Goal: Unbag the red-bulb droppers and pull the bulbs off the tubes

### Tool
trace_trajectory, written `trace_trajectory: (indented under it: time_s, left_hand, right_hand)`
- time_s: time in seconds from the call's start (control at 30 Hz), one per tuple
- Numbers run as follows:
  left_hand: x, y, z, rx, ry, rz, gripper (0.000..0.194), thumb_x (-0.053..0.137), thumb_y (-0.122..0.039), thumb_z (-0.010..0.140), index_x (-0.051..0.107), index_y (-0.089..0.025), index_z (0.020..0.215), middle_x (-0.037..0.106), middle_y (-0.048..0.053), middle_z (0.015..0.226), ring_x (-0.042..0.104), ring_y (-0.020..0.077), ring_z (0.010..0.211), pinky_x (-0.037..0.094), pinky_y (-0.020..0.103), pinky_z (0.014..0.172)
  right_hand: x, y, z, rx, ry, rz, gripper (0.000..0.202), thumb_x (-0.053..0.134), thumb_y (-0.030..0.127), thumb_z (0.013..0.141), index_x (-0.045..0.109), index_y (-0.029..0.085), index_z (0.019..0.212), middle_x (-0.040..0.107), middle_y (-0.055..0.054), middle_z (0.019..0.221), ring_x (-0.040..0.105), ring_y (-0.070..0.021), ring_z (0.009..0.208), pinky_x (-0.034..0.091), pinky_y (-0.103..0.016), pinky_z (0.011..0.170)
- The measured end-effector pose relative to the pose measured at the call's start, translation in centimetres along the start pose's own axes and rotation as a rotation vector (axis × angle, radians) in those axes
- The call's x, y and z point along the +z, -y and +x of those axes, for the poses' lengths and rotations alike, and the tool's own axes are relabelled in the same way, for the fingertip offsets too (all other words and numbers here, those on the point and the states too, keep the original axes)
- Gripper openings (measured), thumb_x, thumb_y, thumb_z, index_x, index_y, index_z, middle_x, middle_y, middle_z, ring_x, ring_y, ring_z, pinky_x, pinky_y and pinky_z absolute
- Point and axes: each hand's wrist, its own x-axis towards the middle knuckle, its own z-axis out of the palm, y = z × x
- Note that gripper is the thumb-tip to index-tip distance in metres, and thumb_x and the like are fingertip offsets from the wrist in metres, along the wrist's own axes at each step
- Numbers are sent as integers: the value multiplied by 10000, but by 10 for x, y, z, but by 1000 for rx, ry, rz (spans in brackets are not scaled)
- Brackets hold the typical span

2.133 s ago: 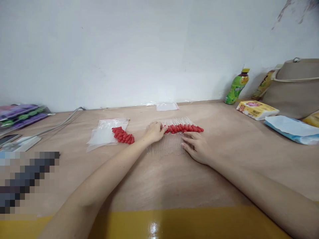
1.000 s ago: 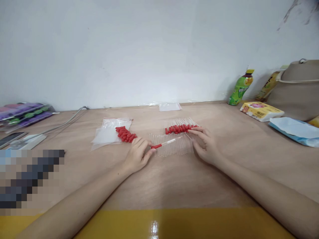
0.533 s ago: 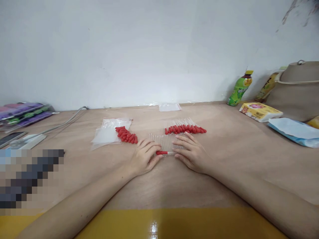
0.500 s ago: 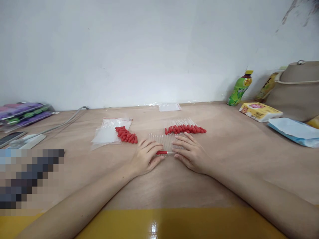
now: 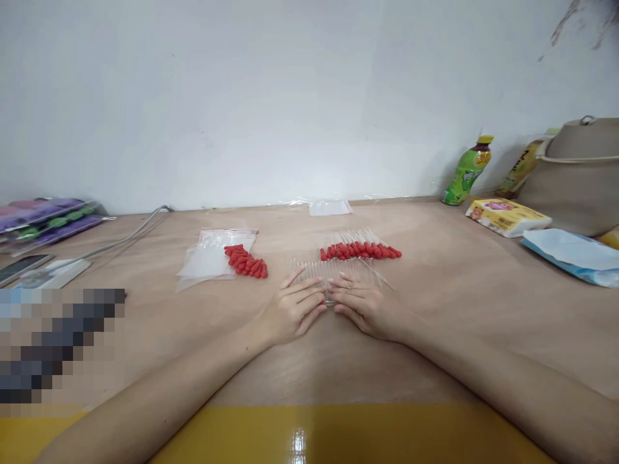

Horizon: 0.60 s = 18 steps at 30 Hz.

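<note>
My left hand (image 5: pixel 296 309) is closed, thumb and fingers pinching a red rubber dropper bulb that shows only as a sliver of red. Facing it, my right hand (image 5: pixel 365 304) pinches a clear glass dropper tube (image 5: pixel 330 302), whose end meets the bulb between my fingertips. How deep the tube sits in it is hidden. Just beyond my hands lies a row of bare glass tubes (image 5: pixel 316 269), partly covered by my fingers. Behind that row, several glass droppers with red bulbs (image 5: pixel 360 250) lie side by side. Loose red bulbs (image 5: pixel 246 261) are heaped left of my hands.
Clear plastic bags (image 5: pixel 206 258) lie under the loose bulbs, and another small bag (image 5: pixel 330 207) is by the wall. To the right stand a green drink bottle (image 5: pixel 468 171), a tissue pack (image 5: pixel 507 218) and a beige bag (image 5: pixel 570 180). A cable (image 5: pixel 130 235) and phone (image 5: pixel 24 267) lie left.
My hands have drawn closer together. The red bulb, plainly visible before, is now mostly covered by my left fingers, and less of the glass tube shows.
</note>
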Motion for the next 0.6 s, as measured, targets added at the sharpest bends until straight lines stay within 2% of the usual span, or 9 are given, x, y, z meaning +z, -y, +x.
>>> trace_trajectory:
  time_s: [0.13, 0.37, 0.6]
  left_hand:
    - [-2, -3, 2, 29, 10, -7, 135, 468, -153, 855, 579, -140, 932, 691, 58, 934, 554, 177, 1088, 258, 439, 1079]
    - [-6, -4, 2, 64, 19, 17, 116, 482, -160, 850, 578, -130, 907, 690, 70, 941, 549, 192, 1095, 229, 455, 1089]
    - [-7, -5, 0, 71, 21, 2, 116, 479, -165, 852, 579, -132, 900, 696, 62, 915, 565, 193, 1073, 231, 467, 1084]
  right_hand:
    - [0, 1, -1, -62, -44, 14, 202, 473, 163, 862, 600, 125, 1014, 661, -68, 1024, 549, -150, 1080, 403, -341, 1019]
    - [-4, 3, -1, -153, -120, -81, 204, 524, 138, 830, 591, 77, 1014, 651, -120, 1039, 546, -180, 1087, 429, -348, 999]
    - [-15, 2, -6, -240, -66, -179, 228, 524, 132, 829, 588, 54, 1033, 633, -135, 1079, 502, -207, 1140, 424, -378, 1003]
